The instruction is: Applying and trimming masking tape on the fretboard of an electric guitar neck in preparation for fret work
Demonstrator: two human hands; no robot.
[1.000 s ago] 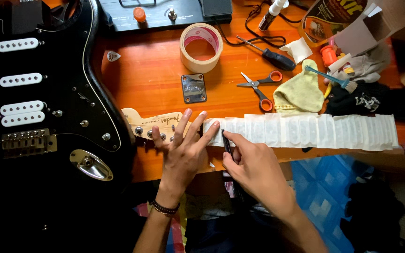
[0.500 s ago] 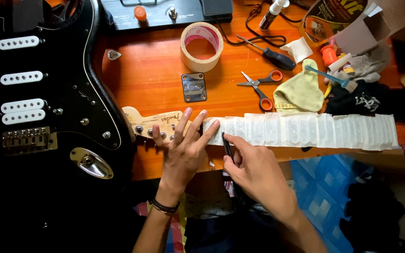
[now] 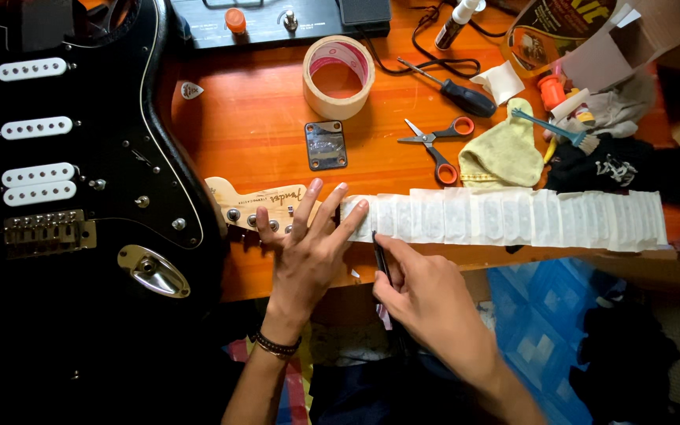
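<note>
Nothing has moved much since before. Left hand (image 3: 308, 252) stays spread flat on the headstock end of the taped guitar neck (image 3: 497, 216); right hand (image 3: 426, 295), just below the neck, grips a thin dark tool (image 3: 380, 260).

Left hand (image 3: 308, 252) splayed — right hand (image 3: 426, 295) seemingly pinching.

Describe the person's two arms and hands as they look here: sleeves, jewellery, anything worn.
Both forearms are bare, with no sleeves in view. The left hand has a dark beaded bracelet around its wrist. The right hand shows no bracelet or watch. No gloves on either hand, and no rings that can be made out. Fingernails look short and unpainted.
</note>
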